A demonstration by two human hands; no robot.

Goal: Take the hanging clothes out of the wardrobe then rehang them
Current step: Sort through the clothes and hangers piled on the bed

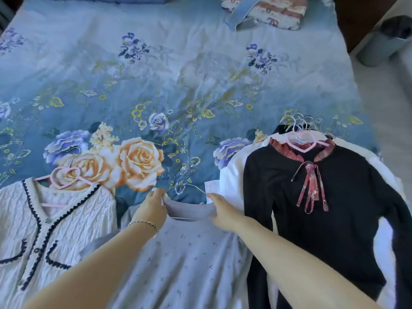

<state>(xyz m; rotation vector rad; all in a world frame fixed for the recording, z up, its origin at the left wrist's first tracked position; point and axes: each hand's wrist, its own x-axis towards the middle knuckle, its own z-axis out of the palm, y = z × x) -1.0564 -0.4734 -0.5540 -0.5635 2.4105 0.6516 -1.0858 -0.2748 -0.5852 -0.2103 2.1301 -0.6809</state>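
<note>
Sweater: grey sweater (185,253) lies flat at bottom centre, long axis running from you up-frame, collar at the far end.
Left hand: your left hand (151,207) pinches the collar's left edge.
Right hand: your right hand (220,211) grips the collar's right end; blurred.
Hook: wire hook (192,188) sticks out just above the collar, between both hands, roughly equally near.
Neighbours: white cardigan (44,219) lower left, black top (312,219) right.
Far: floral bedspread (178,74).
</note>
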